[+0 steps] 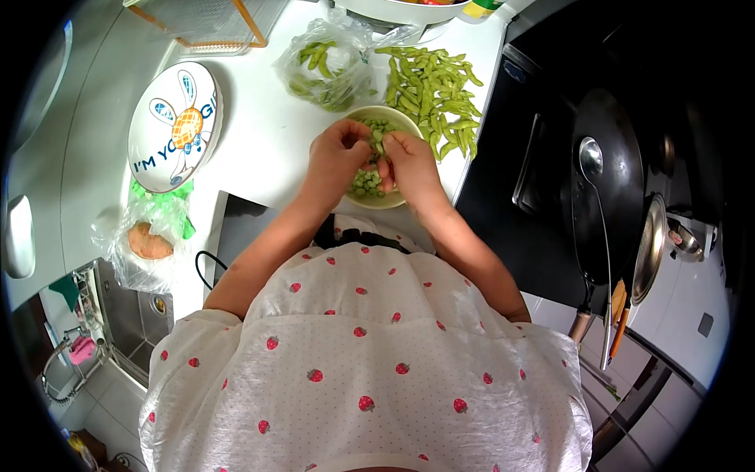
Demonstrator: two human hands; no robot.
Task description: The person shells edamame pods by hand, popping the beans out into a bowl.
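Over a pale bowl [381, 202] of shelled green beans [366, 185], both hands meet with fingers pinched. A soybean pod [377, 144] seems to be between their fingertips, partly hidden by them. My left hand [338, 157] is closed at the pod's left side, and my right hand [413, 167] is closed at its right. Just behind the bowl, to the right, lies a spread of green soybean pods [432, 90]. A clear plastic bag [326, 67] with some pods in it sits behind the bowl to the left.
A decorated white plate [174, 130] stands at the left, near a bagged brown potato-like item [149, 241] and a sink [130, 307]. At the right, a black wok [609, 204] with a ladle [591, 157] rests on the dark stove. A wire rack [208, 31] is at the back left.
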